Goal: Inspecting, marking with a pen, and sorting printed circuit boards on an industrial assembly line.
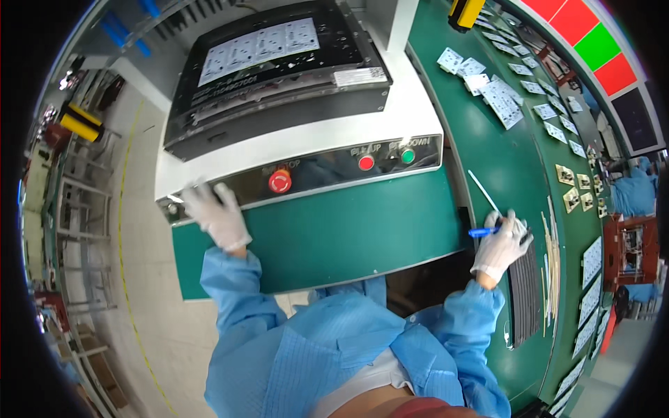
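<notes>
My left hand (217, 214), in a white glove, has its fingers spread at the left end of the machine's black button panel (320, 170). It holds nothing, and the fingertips overlap the panel's edge. To the right, my white-gloved right hand (499, 249) is closed around a blue pen-like tool (481, 232) above the green table. A thin white stick (482, 190) reaches up and left from its fingers; whether it is gripped too, I cannot tell. On the white machine (411, 111), a black fixture (279, 115) bears a panel of white circuit boards (261, 50).
The panel carries a red stop button (279, 182), a smaller red button (366, 163) and a green one (408, 156). Several circuit boards (503, 101) lie on the right-hand table (512, 164). Dark strips (524, 299) and pale thin sticks (550, 268) lie by my right hand.
</notes>
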`<state>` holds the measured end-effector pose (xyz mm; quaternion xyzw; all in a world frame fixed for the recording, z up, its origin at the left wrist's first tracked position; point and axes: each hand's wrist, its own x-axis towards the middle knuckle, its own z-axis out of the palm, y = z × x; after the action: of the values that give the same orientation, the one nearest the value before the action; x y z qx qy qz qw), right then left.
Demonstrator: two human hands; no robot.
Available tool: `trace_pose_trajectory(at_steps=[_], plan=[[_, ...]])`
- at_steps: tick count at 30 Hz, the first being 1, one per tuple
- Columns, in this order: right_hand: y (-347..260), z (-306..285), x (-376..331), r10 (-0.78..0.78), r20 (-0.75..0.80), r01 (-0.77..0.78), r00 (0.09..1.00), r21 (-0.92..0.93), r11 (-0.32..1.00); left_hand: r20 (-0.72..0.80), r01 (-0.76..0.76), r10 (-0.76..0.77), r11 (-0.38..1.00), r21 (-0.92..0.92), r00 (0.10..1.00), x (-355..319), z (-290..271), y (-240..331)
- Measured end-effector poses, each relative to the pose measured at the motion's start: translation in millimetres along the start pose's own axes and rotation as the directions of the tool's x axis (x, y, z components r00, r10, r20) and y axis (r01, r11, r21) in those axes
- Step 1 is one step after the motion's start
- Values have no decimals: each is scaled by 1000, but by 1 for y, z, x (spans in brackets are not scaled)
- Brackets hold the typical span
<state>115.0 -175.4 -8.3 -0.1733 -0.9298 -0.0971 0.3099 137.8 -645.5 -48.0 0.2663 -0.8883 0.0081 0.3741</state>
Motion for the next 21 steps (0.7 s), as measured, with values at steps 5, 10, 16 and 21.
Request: trace_pose_trajectory(at_steps=[5, 10, 16, 21], plan=[[17, -1, 8, 74, -5, -74, 997, -137, 988, -40, 241, -245, 967, -81, 969, -6, 18, -25], [-68, 0, 19, -196, -232, 297, 953, 576, 761, 5, 321, -326, 925, -203, 945, -19, 25, -49], [-139, 16, 8, -523, -264, 553, 811, 639, 535, -89, 327, -363, 903, -278, 927, -21, 21, -53], [-143, 21, 4, -529, -290, 590, 797, 559, 583, -102, 360, -379, 917, -170, 920, -13, 15, -42]])
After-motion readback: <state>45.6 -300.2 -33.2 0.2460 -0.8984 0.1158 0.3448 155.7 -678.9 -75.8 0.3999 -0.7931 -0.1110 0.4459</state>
